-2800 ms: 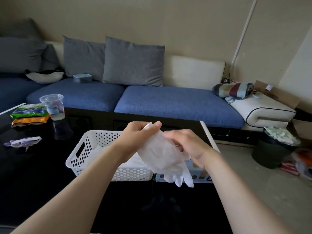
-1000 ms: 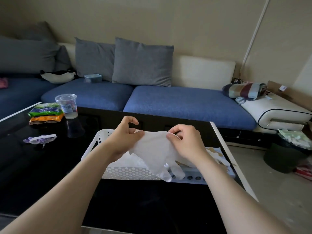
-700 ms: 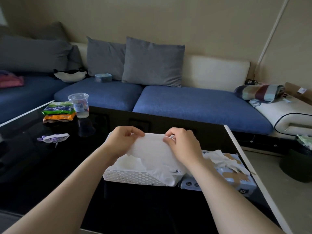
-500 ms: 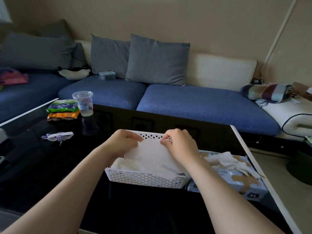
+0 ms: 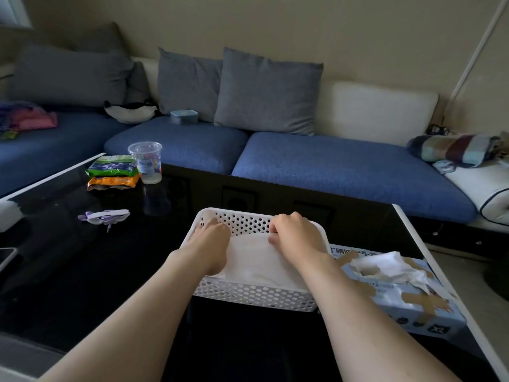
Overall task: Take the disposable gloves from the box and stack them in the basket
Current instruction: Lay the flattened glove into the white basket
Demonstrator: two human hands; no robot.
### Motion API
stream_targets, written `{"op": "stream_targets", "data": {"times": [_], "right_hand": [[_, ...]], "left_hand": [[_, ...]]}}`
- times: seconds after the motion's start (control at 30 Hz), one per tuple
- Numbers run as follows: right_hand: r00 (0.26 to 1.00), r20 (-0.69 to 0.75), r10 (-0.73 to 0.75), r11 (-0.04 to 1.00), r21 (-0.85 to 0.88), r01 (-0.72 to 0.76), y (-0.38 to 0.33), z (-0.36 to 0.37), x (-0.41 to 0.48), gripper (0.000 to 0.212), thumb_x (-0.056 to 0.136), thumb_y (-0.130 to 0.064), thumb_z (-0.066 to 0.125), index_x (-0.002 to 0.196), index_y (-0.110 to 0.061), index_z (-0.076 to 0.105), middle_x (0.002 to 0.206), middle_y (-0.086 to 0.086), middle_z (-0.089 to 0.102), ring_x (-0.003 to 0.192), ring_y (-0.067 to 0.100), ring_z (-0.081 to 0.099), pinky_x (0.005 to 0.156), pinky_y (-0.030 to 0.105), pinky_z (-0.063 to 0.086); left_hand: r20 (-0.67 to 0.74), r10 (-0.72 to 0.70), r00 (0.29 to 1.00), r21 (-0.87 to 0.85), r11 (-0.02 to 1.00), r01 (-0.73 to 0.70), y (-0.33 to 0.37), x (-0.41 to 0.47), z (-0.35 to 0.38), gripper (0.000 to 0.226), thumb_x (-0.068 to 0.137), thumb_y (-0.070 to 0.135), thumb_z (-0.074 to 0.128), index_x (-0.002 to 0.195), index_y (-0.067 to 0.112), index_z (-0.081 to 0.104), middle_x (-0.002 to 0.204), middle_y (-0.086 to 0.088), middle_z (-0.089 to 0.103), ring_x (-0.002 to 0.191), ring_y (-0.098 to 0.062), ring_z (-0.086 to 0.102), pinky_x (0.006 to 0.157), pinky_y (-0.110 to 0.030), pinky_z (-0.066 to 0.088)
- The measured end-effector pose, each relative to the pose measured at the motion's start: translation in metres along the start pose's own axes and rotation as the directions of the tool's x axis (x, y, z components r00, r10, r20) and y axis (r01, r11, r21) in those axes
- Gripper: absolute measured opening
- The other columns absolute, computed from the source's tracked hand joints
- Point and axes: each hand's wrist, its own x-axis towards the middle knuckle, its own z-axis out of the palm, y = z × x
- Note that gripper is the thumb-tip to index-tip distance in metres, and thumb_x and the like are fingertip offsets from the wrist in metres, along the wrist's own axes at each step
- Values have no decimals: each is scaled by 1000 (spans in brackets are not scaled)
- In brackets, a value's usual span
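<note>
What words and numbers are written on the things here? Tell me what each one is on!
"XL": on the near side of the glove box, at its right end.
"丁腈": start of a row of Chinese characters along the box's far top edge; the rest is too blurred to read.
Small print elsewhere on the box: too small to read.
Label on the cup: too small to read.
Green packet and orange packet: print too blurred to read.

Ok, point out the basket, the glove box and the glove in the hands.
basket [image 5: 248,295], head view, on its perforated front wall.
glove box [image 5: 385,289], head view, on its printed top face.
glove [image 5: 253,257], head view, on the flat white middle between the hands.
</note>
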Motion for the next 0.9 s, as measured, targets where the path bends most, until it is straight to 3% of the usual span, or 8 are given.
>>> {"op": "stream_targets", "data": {"times": [0.07, 0.23, 0.37, 0.47, 0.57, 0.67, 0.8, 0.9], "right_hand": [[999, -45, -10, 994, -108, 5, 5, 1, 0, 9, 99, -16, 67, 90, -16, 65, 83, 1, 65, 72, 21, 61, 59, 33, 42], [994, -62, -87, 977, -198, 73, 3, -5, -2, 20, 98, -1, 62, 108, -17, 71, 107, 4, 66, 94, 24, 62, 77, 33, 51], [984, 173, -34, 999, -20, 38, -3, -14, -7, 20, 102, -22, 67, 121, -15, 68, 118, 7, 67, 97, 26, 68, 86, 41, 60], [885, 464, 31, 999, -2, -34, 0, -22, -10, 50, 92, -52, 75, 124, -17, 60, 115, 3, 63, 99, 24, 65, 87, 41, 57], [785, 615, 78, 995, -91, -28, 1, -22, -15, 47, 89, -42, 81, 122, -17, 59, 113, 5, 64, 99, 25, 66, 82, 37, 56], [802, 594, 56, 997, -71, -18, -1, -15, -21, 28, 96, -15, 71, 121, -10, 62, 111, 9, 63, 97, 27, 64, 86, 37, 55], [828, 560, 41, 998, -55, -12, -4, -22, -26, 32, 94, -19, 76, 121, -10, 61, 113, 9, 60, 102, 29, 64, 89, 40, 57], [870, 494, 13, 999, 20, -26, -1, -39, -37, 53, 93, -28, 78, 140, -16, 56, 131, 9, 56, 112, 29, 63, 92, 41, 57]], "left_hand": [[19, -12, 1000, 29, 1000, 12, 3, -3, -2, 28, 89, -11, 48, 90, 17, 50, 133, -9, 44, 116, -28, 49, 101, -36, 48], [-50, 46, 998, 198, 980, -36, 9, -4, -6, 31, 93, -8, 52, 116, 12, 57, 141, -13, 35, 124, -31, 45, 101, -34, 45], [-87, 193, 977, 141, 974, -180, 13, 5, -1, 58, 91, -7, 57, 141, 22, 55, 144, -6, 36, 132, -29, 38, 105, -37, 45], [29, 223, 974, -30, 975, -222, 21, 11, 4, 63, 96, 6, 64, 151, 32, 47, 149, 1, 39, 140, -26, 41, 110, -39, 44], [199, 180, 963, -47, 984, -174, 23, 14, 10, 72, 94, 34, 74, 156, 38, 38, 156, 3, 38, 145, -28, 39, 116, -50, 40], [286, 147, 947, 7, 988, -156, 26, 13, 11, 82, 90, 44, 77, 160, 37, 34, 162, 2, 35, 147, -26, 39, 120, -49, 37], [224, 137, 965, 13, 990, -143, 33, 9, 10, 66, 96, 29, 68, 156, 32, 41, 159, 0, 41, 145, -25, 41, 118, -46, 39], [101, 150, 983, -9, 989, -150, 39, 9, 10, 48, 98, 18, 57, 145, 28, 55, 151, 0, 51, 137, -22, 50, 112, -44, 45]]}}
